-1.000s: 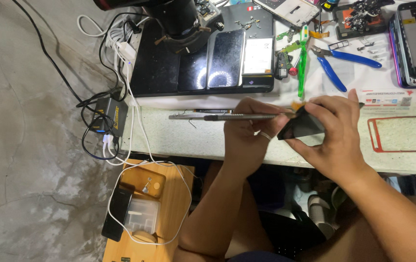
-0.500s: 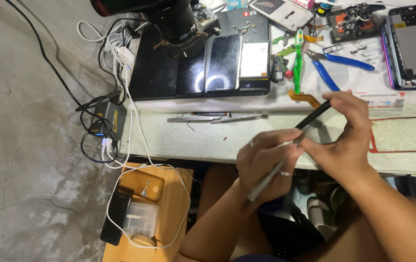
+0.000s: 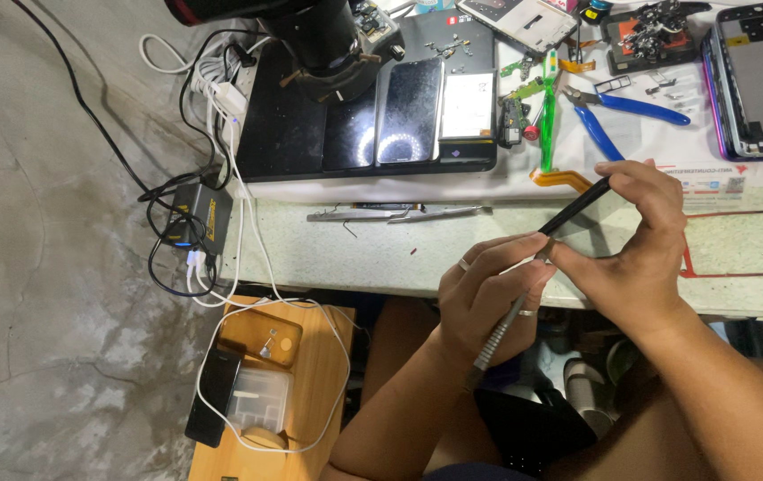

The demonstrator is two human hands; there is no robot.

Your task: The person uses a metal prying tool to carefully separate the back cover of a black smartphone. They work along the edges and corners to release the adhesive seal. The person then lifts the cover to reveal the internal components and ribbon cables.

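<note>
Both hands meet just above the near edge of the white workbench (image 3: 381, 254). The left hand (image 3: 488, 303) is curled closed around a slim metal tool (image 3: 499, 328), shaft angled down toward the wrist. The right hand (image 3: 635, 245) pinches a thin black phone part (image 3: 577, 207) (seen edge-on) between fingertips, tilted up toward the blue pliers (image 3: 617, 111).

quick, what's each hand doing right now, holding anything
Left hand: closed in a pinch grip on a thin grey metal tool.
Right hand: closed on a slim black phone part, held edge-on above the workbench.
</note>
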